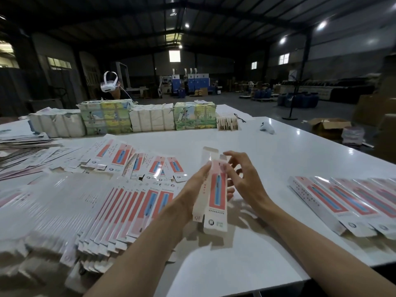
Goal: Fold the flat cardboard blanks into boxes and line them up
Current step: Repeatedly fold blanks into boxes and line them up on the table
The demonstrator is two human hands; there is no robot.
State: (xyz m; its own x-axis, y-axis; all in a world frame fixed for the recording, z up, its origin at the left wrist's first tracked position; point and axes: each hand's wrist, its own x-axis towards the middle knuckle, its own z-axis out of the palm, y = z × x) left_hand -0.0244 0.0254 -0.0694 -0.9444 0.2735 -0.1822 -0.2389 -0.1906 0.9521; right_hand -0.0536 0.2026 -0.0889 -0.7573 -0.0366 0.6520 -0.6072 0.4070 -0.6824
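A long narrow white box [216, 196] with a red panel and a blue pen picture is held upright over the middle of the white table [278, 151]. My left hand [192, 189] grips its left side, thumb near the top. My right hand [240, 174] is at the box's top right with fingers spread, touching the open end flap. A fanned pile of flat blanks [120, 206] lies to the left. A row of folded boxes [347, 202] lies side by side at the right.
More loose blanks [150, 163] are scattered behind the pile. Bundled stacks of printed cartons [150, 116] line the table's far side. A white controller [266, 127] lies at the back right. A person with a white headset [109, 84] stands beyond the table.
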